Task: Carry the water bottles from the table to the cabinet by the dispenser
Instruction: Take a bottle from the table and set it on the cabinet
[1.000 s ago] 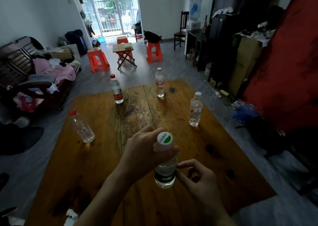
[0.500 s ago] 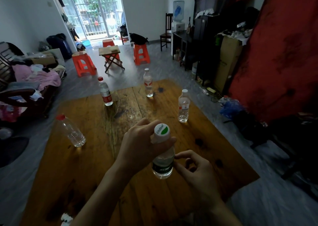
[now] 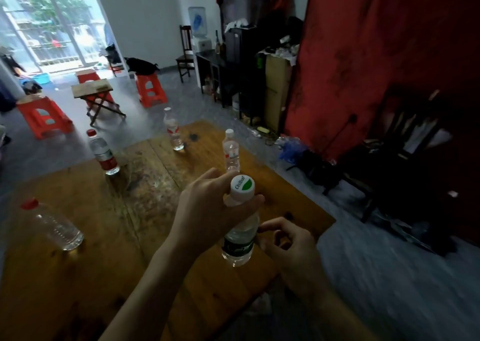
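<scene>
My left hand [image 3: 207,205] grips the neck of a water bottle with a white and green cap [image 3: 240,226], held upright above the wooden table [image 3: 109,236]. Just right of the bottle's lower part is my right hand [image 3: 288,244], fingers loosely curled and holding nothing. Other bottles stand on the table: a red-capped one at the left [image 3: 55,226], a red-labelled one [image 3: 103,152], one at the far edge [image 3: 172,128] and a white-capped one [image 3: 230,151]. The water dispenser [image 3: 198,28] stands at the far wall with a dark cabinet [image 3: 210,67] beside it.
Orange stools [image 3: 150,89] and a small folding table [image 3: 97,97] stand on the grey floor beyond the table. A dark chair [image 3: 185,54] is by the dispenser. A red cloth [image 3: 363,54], a cardboard box [image 3: 276,91] and dark clutter line the right side.
The view has swung to the right, so the table and bottles sit further left in frame. My left hand still holds the bottle above the table; my right hand stays beside it.
</scene>
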### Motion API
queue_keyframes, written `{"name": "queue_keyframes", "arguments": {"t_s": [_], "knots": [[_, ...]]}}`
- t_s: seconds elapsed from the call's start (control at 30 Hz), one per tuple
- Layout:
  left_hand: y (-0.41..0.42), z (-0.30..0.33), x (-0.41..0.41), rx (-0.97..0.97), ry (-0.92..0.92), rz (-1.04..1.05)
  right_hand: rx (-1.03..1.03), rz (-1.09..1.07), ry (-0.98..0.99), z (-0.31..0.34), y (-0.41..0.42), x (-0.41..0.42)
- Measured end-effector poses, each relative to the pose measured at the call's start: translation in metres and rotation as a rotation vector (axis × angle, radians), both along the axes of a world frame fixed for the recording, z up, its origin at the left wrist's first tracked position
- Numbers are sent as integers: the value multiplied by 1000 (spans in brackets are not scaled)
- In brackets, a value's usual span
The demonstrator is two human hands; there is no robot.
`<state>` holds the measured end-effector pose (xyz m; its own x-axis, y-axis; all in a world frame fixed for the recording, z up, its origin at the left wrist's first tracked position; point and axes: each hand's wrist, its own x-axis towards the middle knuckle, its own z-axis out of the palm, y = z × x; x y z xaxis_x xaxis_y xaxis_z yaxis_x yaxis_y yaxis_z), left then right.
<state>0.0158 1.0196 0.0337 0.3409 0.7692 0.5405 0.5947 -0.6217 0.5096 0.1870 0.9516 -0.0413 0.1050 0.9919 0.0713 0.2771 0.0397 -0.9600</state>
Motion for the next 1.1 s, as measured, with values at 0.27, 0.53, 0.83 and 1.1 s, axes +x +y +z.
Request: {"name": "queue_keyframes", "arguments": {"t_s": [0.27, 0.53, 0.83, 1.1], "knots": [[-31, -1, 55, -30, -37, -205, -65, -271, -102, 10, -64, 37], [-61, -3, 144, -71, -37, -325, -12, -429, -124, 3, -114, 107], [-83, 5, 305, -96, -92, -476, 31, -613, -53, 5, -155, 248], [-82, 13, 416, -36, -134, -473, 24, -621, -157, 17, -155, 362]]}}
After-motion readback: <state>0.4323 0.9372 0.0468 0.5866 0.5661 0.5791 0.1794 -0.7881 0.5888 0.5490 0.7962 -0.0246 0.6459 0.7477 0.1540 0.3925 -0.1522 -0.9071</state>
